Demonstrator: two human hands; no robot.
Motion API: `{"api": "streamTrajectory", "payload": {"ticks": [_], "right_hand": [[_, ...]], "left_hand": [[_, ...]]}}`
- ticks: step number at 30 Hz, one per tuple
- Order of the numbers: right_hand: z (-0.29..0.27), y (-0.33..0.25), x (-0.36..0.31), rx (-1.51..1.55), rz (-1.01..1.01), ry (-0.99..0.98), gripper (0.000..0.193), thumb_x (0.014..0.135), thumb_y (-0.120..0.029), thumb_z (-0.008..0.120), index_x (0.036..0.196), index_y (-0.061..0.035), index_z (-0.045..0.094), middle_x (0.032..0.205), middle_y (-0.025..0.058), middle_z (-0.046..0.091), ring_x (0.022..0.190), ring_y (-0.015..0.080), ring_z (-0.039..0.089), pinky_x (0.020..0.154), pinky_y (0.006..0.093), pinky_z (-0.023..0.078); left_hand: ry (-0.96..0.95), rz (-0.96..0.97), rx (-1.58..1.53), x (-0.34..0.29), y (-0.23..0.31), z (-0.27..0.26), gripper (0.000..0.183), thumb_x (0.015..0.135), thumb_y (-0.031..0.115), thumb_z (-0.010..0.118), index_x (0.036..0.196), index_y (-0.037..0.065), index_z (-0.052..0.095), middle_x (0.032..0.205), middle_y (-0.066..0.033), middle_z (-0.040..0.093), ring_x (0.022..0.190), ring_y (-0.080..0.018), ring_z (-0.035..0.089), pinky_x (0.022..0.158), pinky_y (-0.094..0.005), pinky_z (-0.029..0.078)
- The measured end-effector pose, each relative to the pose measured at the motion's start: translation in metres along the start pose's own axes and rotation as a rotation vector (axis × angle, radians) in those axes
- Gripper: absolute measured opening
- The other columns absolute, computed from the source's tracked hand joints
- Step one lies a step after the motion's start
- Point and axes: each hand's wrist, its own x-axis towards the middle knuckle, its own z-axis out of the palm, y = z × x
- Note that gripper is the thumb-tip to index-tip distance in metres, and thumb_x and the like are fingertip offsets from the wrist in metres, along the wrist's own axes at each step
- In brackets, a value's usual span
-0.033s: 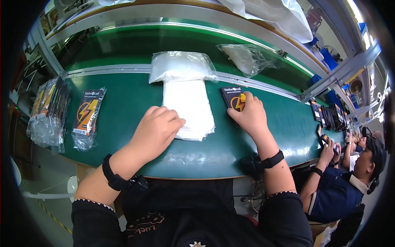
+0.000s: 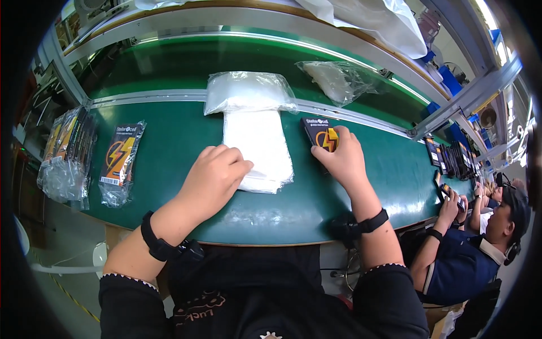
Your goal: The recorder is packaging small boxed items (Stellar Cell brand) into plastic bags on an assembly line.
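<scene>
A stack of clear, whitish plastic bags (image 2: 261, 150) lies in the middle of the green table. My left hand (image 2: 217, 175) rests at the stack's near left side, fingers bent and pinched together at a bag's edge. To the right, my right hand (image 2: 343, 153) grips a small black box (image 2: 317, 131) with an orange and yellow lightning design, thumb on its near left side and fingers over its right side. The hand covers the box's lower right part.
A bagged box (image 2: 118, 155) lies at the left, beside a row of bagged boxes (image 2: 68, 152). A bulging clear bag (image 2: 248, 93) sits behind the stack; another plastic bag (image 2: 336, 82) lies farther back. At right, a co-worker (image 2: 471, 248) handles a box near several black boxes (image 2: 454, 161).
</scene>
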Motion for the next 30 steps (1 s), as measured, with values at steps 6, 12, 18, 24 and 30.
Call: {"api": "streamTrajectory", "payload": {"ticks": [6, 12, 18, 24, 30], "right_hand": [[-0.024, -0.024, -0.039, 1.601, 0.407, -0.271, 0.054, 0.084, -0.045, 0.057, 0.111, 0.0014, 0.049, 0.085, 0.0099, 0.056, 0.066, 0.0146, 0.056, 0.051, 0.0257, 0.047], [-0.020, -0.044, -0.068, 1.886, 0.390, -0.628, 0.035, 0.092, -0.027, 0.053, 0.112, 0.0005, 0.049, 0.092, 0.0054, 0.058, 0.072, 0.0094, 0.056, 0.060, 0.0223, 0.048], [-0.009, -0.059, -0.081, 2.003, 0.407, -0.959, 0.054, 0.083, -0.002, 0.059, 0.130, 0.0076, 0.033, 0.112, 0.0183, 0.057, 0.093, 0.0202, 0.063, 0.081, 0.0294, 0.052], [-0.001, -0.061, -0.062, 1.995, 0.397, -0.949, 0.056, 0.081, -0.001, 0.056, 0.131, 0.0098, 0.032, 0.113, 0.0200, 0.057, 0.091, 0.0202, 0.064, 0.078, 0.0290, 0.054], [-0.009, -0.058, -0.058, 1.813, 0.332, -0.868, 0.054, 0.083, -0.002, 0.055, 0.130, 0.0118, 0.032, 0.112, 0.0184, 0.057, 0.092, 0.0190, 0.063, 0.079, 0.0287, 0.054]], "left_hand": [[0.207, -0.110, -0.207, 0.000, 0.016, 0.001, 0.014, 0.081, 0.001, 0.057, 0.094, 0.001, 0.062, 0.082, -0.0084, 0.051, 0.082, -0.0254, 0.052, 0.075, -0.0318, 0.043], [0.229, -0.138, -0.270, 0.002, 0.012, 0.005, 0.015, 0.080, -0.003, 0.057, 0.094, -0.001, 0.062, 0.082, -0.0100, 0.052, 0.076, -0.0259, 0.054, 0.068, -0.0321, 0.045], [0.218, -0.272, -0.422, 0.007, 0.013, 0.001, 0.014, 0.072, -0.002, 0.066, 0.085, 0.003, 0.067, 0.084, -0.0092, 0.056, 0.078, -0.0236, 0.057, 0.069, -0.0303, 0.046], [0.119, -0.381, -0.432, 0.002, -0.001, 0.005, 0.012, 0.078, -0.001, 0.063, 0.088, 0.000, 0.068, 0.085, -0.0057, 0.058, 0.078, -0.0147, 0.059, 0.069, -0.0235, 0.047], [0.227, -0.616, -0.803, -0.001, -0.005, -0.012, 0.015, 0.083, 0.004, 0.058, 0.094, -0.003, 0.064, 0.079, -0.0052, 0.062, 0.068, -0.0085, 0.058, 0.063, -0.0205, 0.048]]}}
